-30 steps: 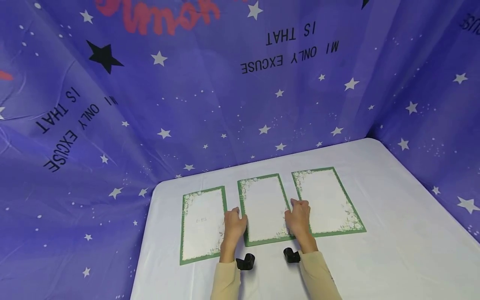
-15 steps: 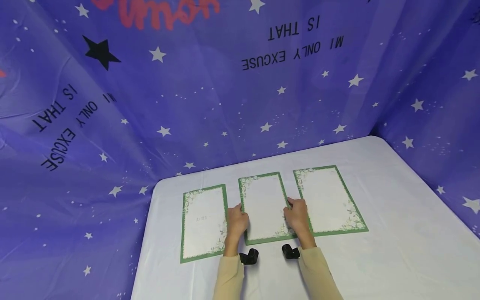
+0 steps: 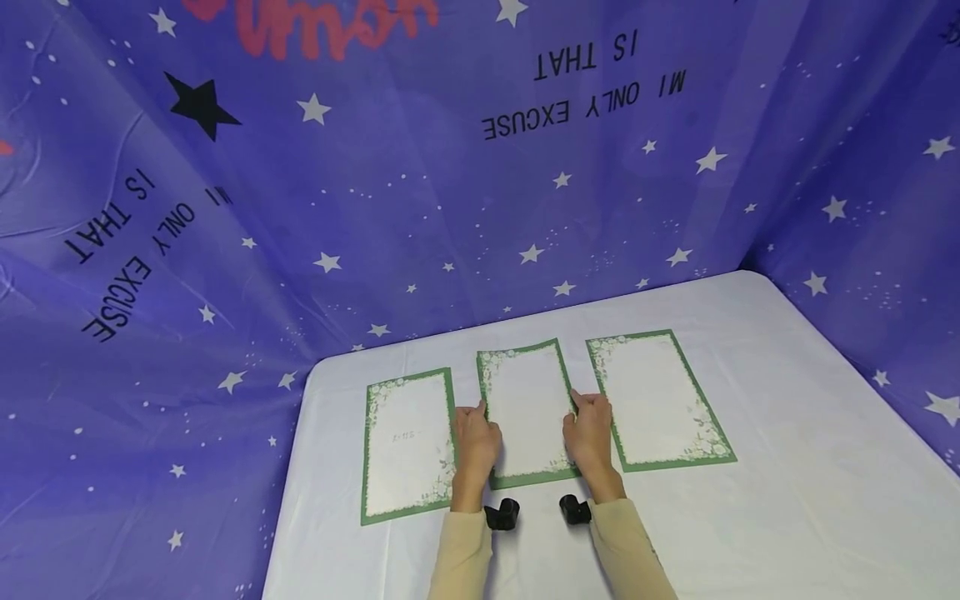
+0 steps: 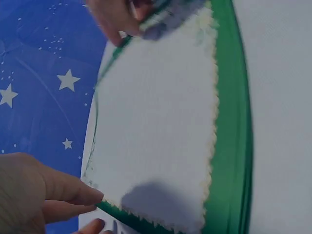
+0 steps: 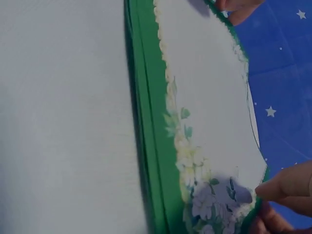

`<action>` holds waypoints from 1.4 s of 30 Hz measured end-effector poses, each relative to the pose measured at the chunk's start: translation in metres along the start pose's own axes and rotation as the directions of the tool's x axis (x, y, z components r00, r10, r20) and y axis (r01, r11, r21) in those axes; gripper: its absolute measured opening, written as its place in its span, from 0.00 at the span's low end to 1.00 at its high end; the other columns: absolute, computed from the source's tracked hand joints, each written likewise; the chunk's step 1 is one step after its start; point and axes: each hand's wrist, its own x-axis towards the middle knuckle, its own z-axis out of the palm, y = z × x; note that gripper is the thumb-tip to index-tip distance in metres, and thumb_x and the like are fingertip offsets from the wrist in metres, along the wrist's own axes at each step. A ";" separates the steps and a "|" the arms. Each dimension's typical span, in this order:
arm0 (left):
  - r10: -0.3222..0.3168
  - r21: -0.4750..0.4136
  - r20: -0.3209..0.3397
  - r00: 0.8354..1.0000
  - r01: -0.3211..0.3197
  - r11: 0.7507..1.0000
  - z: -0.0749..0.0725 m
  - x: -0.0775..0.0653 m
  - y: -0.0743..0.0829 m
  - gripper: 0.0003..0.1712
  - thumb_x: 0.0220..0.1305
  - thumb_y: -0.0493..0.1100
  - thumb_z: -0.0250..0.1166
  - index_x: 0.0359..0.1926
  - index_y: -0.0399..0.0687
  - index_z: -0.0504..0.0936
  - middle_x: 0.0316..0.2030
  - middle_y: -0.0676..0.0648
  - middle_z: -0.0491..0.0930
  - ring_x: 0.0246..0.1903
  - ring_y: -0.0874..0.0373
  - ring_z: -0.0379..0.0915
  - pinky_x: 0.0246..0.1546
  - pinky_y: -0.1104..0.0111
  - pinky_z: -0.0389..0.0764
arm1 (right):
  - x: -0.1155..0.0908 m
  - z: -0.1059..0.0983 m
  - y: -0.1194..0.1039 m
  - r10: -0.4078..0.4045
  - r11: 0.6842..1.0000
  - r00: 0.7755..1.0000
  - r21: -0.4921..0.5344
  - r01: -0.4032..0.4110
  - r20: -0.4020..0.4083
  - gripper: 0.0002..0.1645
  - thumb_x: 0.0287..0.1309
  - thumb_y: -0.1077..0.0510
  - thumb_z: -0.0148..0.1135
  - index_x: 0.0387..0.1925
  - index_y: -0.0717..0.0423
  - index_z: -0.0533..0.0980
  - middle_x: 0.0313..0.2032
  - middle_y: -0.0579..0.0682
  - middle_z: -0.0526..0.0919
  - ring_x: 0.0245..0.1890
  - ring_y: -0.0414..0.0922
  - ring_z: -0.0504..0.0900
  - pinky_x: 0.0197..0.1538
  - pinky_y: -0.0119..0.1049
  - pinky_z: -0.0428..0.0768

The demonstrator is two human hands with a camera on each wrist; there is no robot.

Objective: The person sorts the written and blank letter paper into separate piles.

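Both hands are at the middle one of three white sheets with green borders and printed flowers. My left hand (image 3: 476,440) pinches the left edge of this middle sheet of paper (image 3: 528,417). At its right edge, my right hand (image 3: 589,433) pinches it between thumb and fingers. The sheet bows a little, and its far edge curves. Along its near side, the left wrist view shows a green border (image 4: 226,122) with another green edge right beside it, as of a sheet beneath. Printed flowers (image 5: 209,200) lie near the right hand in the right wrist view.
A second bordered sheet (image 3: 405,475) lies flat on the left, with faint writing on it. The third sheet (image 3: 667,408) lies on the right. All are on a white-covered table (image 3: 810,500). A purple curtain with stars (image 3: 450,208) hangs behind it.
Both hands have closed in on the middle sheet's sides and now pinch its edges. The sheet, flat before, now bows slightly with its far edge curved. The outer sheets stay put.
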 end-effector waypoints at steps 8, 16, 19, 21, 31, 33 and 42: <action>0.071 -0.044 -0.062 0.996 -0.073 0.996 0.001 -0.004 -0.001 0.27 0.61 0.22 0.60 0.62 0.25 0.79 0.47 0.32 0.76 0.47 0.40 0.73 0.52 0.50 0.76 | 0.003 -0.005 -0.005 -0.071 0.994 0.997 0.080 0.073 -0.018 0.22 0.66 0.76 0.53 0.59 0.77 0.77 0.46 0.73 0.83 0.47 0.67 0.84 0.49 0.58 0.83; 0.080 -0.287 0.025 0.997 -0.069 0.955 0.000 -0.008 0.006 0.32 0.62 0.20 0.57 0.68 0.30 0.76 0.37 0.41 0.76 0.27 0.62 0.63 0.27 0.72 0.68 | 0.005 -0.028 -0.001 -0.056 0.990 0.998 0.129 0.060 -0.038 0.22 0.67 0.76 0.51 0.59 0.73 0.80 0.43 0.70 0.85 0.40 0.62 0.84 0.40 0.52 0.83; 0.056 -0.364 0.047 0.997 -0.036 0.931 0.007 -0.010 0.013 0.32 0.62 0.21 0.60 0.69 0.33 0.76 0.41 0.41 0.78 0.29 0.63 0.67 0.31 0.72 0.74 | 0.006 -0.046 0.002 -0.037 0.990 0.997 0.130 0.045 -0.065 0.22 0.67 0.77 0.51 0.59 0.73 0.79 0.44 0.71 0.84 0.41 0.64 0.84 0.42 0.54 0.82; 0.042 -0.399 0.061 0.997 -0.014 0.917 0.014 -0.012 0.017 0.32 0.63 0.22 0.63 0.69 0.34 0.76 0.42 0.43 0.79 0.32 0.62 0.70 0.34 0.70 0.77 | 0.007 -0.058 0.004 -0.028 0.992 0.995 0.117 0.040 -0.100 0.22 0.66 0.77 0.51 0.59 0.73 0.80 0.44 0.72 0.84 0.42 0.65 0.84 0.44 0.56 0.81; 0.110 -0.445 0.230 0.967 0.004 0.896 0.053 -0.013 0.046 0.39 0.58 0.21 0.70 0.72 0.33 0.73 0.46 0.45 0.79 0.41 0.58 0.80 0.41 0.71 0.84 | 0.024 -0.116 0.028 0.090 0.996 0.987 0.032 -0.086 -0.131 0.23 0.68 0.74 0.51 0.62 0.72 0.78 0.48 0.73 0.83 0.46 0.67 0.82 0.40 0.49 0.77; 0.131 -0.456 0.270 0.954 0.007 0.890 0.061 -0.012 0.053 0.40 0.58 0.21 0.70 0.72 0.33 0.72 0.46 0.46 0.78 0.39 0.61 0.78 0.40 0.72 0.83 | 0.027 -0.126 0.034 0.115 0.993 0.985 0.013 -0.114 -0.132 0.23 0.68 0.74 0.50 0.62 0.72 0.78 0.49 0.73 0.82 0.47 0.67 0.81 0.40 0.47 0.75; 0.259 -0.365 0.290 0.921 -0.144 0.920 0.093 -0.013 0.080 0.39 0.56 0.19 0.69 0.70 0.24 0.70 0.42 0.43 0.78 0.35 0.56 0.79 0.35 0.77 0.79 | 0.041 -0.149 0.055 0.148 0.988 0.973 -0.026 -0.155 -0.176 0.26 0.62 0.76 0.45 0.59 0.75 0.78 0.48 0.76 0.82 0.47 0.71 0.80 0.55 0.61 0.70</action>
